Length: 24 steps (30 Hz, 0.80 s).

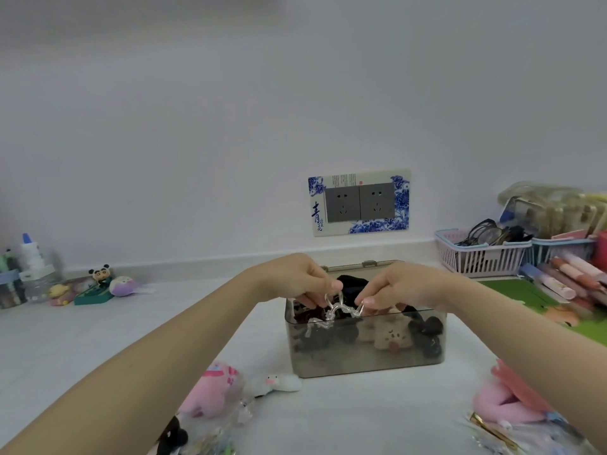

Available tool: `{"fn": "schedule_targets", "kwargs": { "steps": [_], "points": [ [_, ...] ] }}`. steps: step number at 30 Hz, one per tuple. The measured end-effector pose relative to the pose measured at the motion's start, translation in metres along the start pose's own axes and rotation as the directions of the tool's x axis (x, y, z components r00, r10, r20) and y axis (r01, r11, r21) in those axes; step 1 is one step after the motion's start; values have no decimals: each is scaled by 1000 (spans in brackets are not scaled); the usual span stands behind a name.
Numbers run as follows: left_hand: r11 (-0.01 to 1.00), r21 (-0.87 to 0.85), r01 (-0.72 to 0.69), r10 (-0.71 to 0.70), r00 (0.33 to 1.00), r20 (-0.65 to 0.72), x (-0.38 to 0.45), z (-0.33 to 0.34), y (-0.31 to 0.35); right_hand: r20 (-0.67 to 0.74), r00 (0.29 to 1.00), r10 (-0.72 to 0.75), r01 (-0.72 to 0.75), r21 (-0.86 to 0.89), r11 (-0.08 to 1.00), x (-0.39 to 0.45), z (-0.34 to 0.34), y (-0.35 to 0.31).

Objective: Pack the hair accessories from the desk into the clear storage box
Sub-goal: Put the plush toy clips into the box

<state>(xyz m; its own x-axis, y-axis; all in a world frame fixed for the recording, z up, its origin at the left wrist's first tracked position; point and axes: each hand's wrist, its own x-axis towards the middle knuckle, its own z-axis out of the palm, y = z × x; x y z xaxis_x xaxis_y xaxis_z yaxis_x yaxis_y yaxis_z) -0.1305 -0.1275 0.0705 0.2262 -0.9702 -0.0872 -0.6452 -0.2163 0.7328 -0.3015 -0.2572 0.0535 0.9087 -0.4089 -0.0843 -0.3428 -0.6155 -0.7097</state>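
Nearest the camera, pink plush clips and a gold pin lie on the white tabletop. Beyond them stands the box, lid open, holding dark scrunchies and a beige plush piece. Above its front rim, the left hand and right hand each pinch one end of a clear clip, fingers closed on it. A pale wall rises behind, with a blue-patterned socket. Small toys sit far left; baskets and pens far right.
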Motion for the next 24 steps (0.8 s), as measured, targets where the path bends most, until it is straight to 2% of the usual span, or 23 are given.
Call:
{"fn": "schedule_targets", "kwargs": {
  "steps": [3, 8, 12, 18, 24],
  "points": [
    [983, 178, 47, -55, 998, 44, 0, -2, 1, 109, 993, 42, -29, -121, 992, 12, 2, -3],
    [940, 332, 80, -127, 985, 121, 2, 0, 1, 363, 915, 178, -209, 47, 977, 27, 0, -1],
    [917, 389, 91, -151, 980, 127, 9, 6, -7, 469, 848, 246, -293, 28, 956, 35, 8, -7],
    [891, 432, 142, -190, 979, 71, 16, 11, -9, 394, 854, 339, -321, -113, 940, 42, 21, -13],
    [834, 522, 181, -218, 976, 10, 18, 17, -4, 302, 899, 317, -278, -165, 946, 38, 24, -18]
  ]
}}
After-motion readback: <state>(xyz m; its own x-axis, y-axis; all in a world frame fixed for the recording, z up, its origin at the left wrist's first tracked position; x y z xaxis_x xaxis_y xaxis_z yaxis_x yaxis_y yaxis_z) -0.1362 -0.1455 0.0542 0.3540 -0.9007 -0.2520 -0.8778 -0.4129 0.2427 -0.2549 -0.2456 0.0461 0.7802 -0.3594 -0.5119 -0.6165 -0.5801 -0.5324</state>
